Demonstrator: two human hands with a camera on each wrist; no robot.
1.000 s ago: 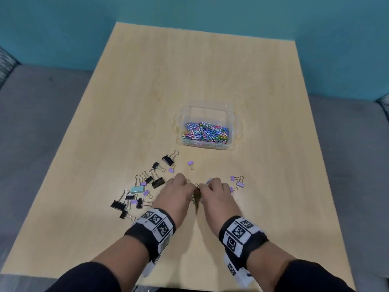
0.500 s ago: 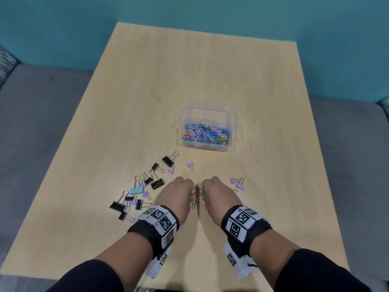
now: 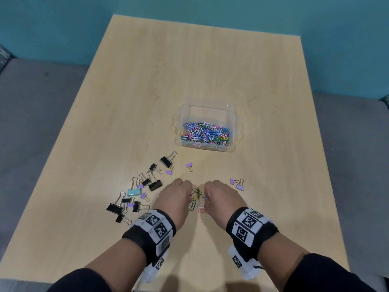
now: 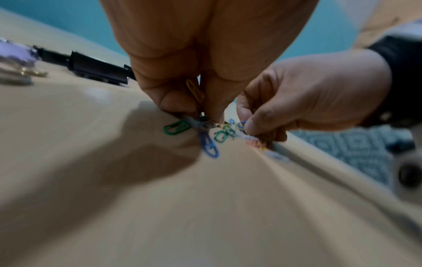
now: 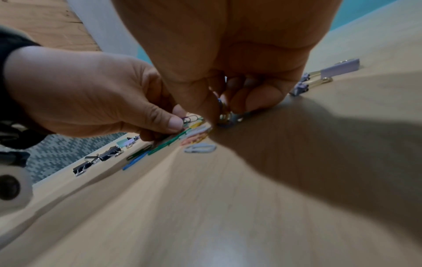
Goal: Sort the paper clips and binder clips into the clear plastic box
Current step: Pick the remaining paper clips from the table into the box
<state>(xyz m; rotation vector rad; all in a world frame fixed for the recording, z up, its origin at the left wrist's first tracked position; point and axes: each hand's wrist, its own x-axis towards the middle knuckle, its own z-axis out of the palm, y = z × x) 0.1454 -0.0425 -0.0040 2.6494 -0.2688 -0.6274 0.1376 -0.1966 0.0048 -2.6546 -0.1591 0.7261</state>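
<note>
1. Left of your hands, the binder clips [image 3: 134,192] lie scattered on the bench [image 3: 105,123], unmoved from a second ago.
2. Your left hand [image 3: 175,199] now pinches paper clips [image 3: 196,202] it was only covering before.
3. Your right hand [image 3: 219,198] pinches others; both hands have drawn nearer you, so this batch seems nearly gathered.
4. The clear plastic box [image 3: 232,121], beyond your hands, already holds many paper clips.

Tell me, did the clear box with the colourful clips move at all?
No. The clear plastic box sits in the same spot on the table, just beyond the same black binder clip.
</note>
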